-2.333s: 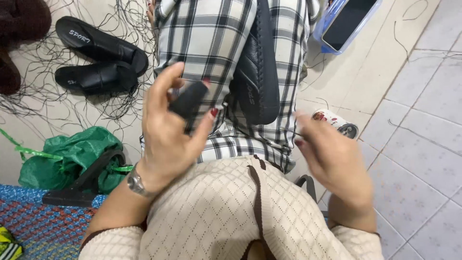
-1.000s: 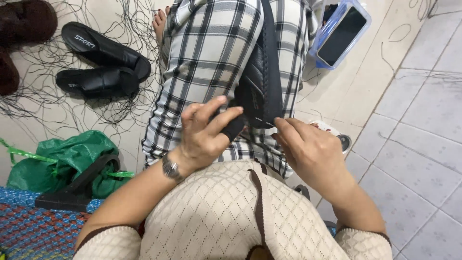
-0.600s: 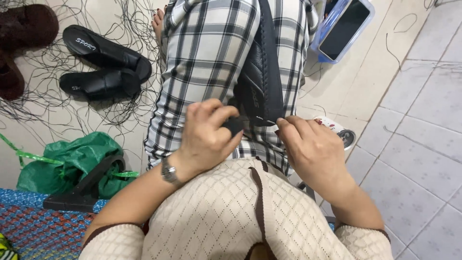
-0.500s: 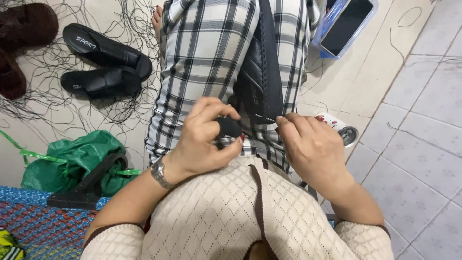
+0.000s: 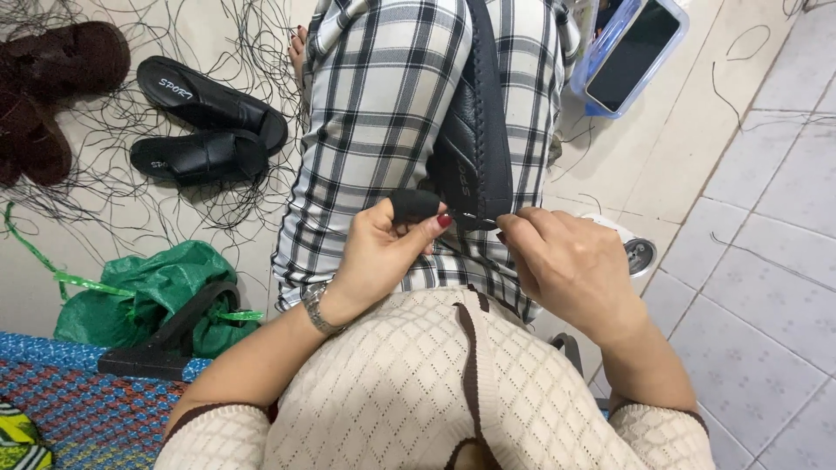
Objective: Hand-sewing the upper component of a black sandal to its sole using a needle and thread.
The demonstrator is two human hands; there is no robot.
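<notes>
A clear plastic box with a blue rim [image 5: 585, 83] lies on the floor at the upper right, and in it rests a dark flat phone [image 5: 633, 54]; what else it may hold cannot be told. At the lower left a green plastic bag [image 5: 148, 292] sits crumpled on the floor, its mouth loose, with a black flat piece [image 5: 165, 335] lying across it, and the bag's contents are hidden. On the person's lap, over checked trousers [image 5: 374, 113], lies a black shoe upper [image 5: 475, 130], running lengthwise away from the body. The left hand [image 5: 379, 257] is curled closed, its thumb and fingers pinching a small black piece [image 5: 415, 204] right against the near end of the shoe upper. The right hand [image 5: 570, 265] is closed too, fingertips pinched at the same near edge; what it grips is too small to tell. Loose black threads [image 5: 122, 187] are strewn over the floor at the left, around a pair of black sandals [image 5: 205, 130] and brown shoes [image 5: 52, 87]. To the right the tiled floor [image 5: 766, 252] gives open room, while a woven mat [image 5: 78, 409] borders the lower left corner.
</notes>
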